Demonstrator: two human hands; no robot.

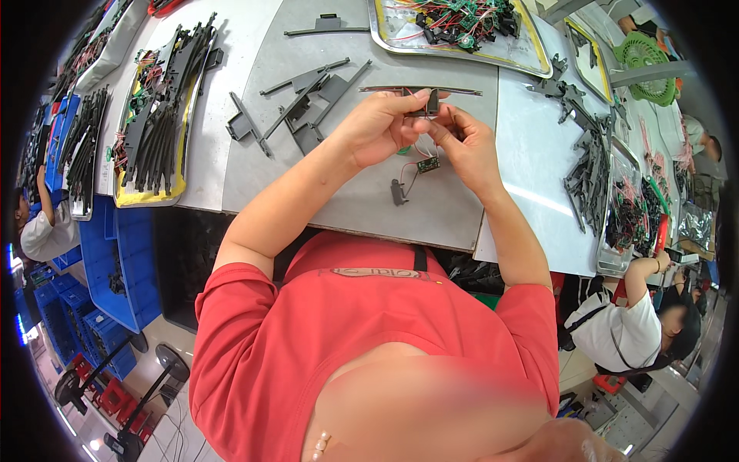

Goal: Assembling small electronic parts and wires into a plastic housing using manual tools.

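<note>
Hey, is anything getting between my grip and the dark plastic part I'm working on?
Nothing visible does. Your left grip is on the dark plastic part, and your right grip is right at it, though exact contact is hidden. The small circuit board is nearer your body, not in between.

The held part (433, 103) looks like hard dark plastic with a matt, smooth face. The loose strips (313, 98) on the counter (431, 219) are of similar dull grey plastic. The counter's grey top is smooth with a soft sheen; the white panel (531, 223) beside it is glossier, catching a bright streak of light. The far tray (469, 54) has a shiny, metallic-looking rim. The blue crate (142, 266) is smooth plastic, the red shirt (385, 323) soft matt cloth.
</note>
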